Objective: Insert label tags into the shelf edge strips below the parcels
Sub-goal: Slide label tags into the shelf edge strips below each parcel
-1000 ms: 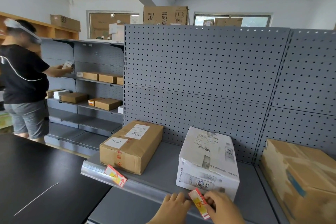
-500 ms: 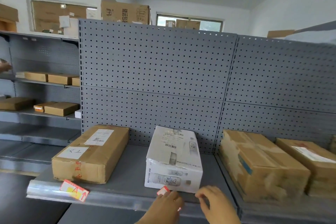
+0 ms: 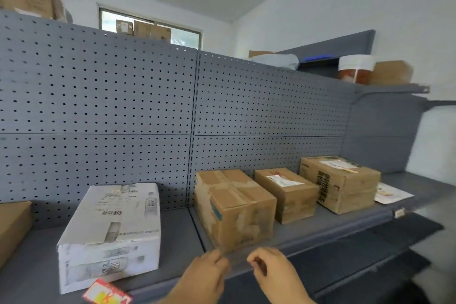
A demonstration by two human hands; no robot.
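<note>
A red and yellow label tag [image 3: 106, 295] sits in the shelf edge strip [image 3: 333, 237] below the white parcel [image 3: 111, 229]. To its right, my left hand [image 3: 204, 276] and my right hand [image 3: 276, 276] hover at the strip in front of a worn brown parcel [image 3: 234, 210]. Both hands have curled fingers and I see no tag in either. Two more brown parcels [image 3: 288, 192] [image 3: 343, 182] stand further right on the same shelf. The picture is blurred.
A grey pegboard back wall [image 3: 123, 106] rises behind the shelf. Another brown parcel [image 3: 12, 227] shows at the left edge. A flat paper envelope [image 3: 392, 195] lies at the shelf's right end, above a small white tag [image 3: 399, 212]. A lower shelf [image 3: 357, 261] juts out beneath.
The view has swung right along the shelf. The tag that was between my hands now sits in the strip below the white parcel, and both hands have moved right to the worn brown parcel.
</note>
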